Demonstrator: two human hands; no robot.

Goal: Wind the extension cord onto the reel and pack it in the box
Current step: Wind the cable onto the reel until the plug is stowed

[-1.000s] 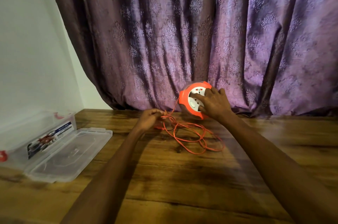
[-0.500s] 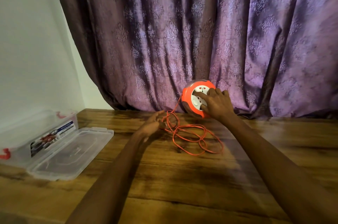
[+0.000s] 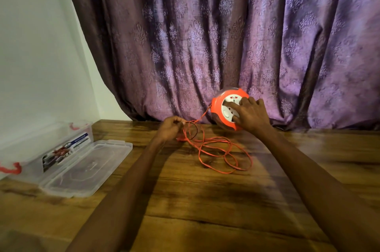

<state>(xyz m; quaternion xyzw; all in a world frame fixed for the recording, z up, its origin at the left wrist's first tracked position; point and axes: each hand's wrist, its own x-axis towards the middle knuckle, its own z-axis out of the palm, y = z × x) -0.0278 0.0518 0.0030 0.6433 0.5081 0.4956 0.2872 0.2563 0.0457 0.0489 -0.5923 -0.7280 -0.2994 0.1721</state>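
The orange reel is held tilted at the bench's far edge by the right hand, fingers spread over its white face. The cord is pinched by the closed left hand, its loose loops lying on the bench. The clear box stands open at the left edge.

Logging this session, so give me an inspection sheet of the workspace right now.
Surface: wooden table, bare in front.
Job's things: orange reel held tilted at the curtain; clear box open at far left, its lid flat beside it.
Clutter: nothing seen.
Grips: left hand pinches the cord; right hand grips the reel's white face.
Cables: orange cord runs from the reel to the left hand, the rest in loose loops on the table, not yet wound.
Surroundings: purple curtain behind, white wall left.
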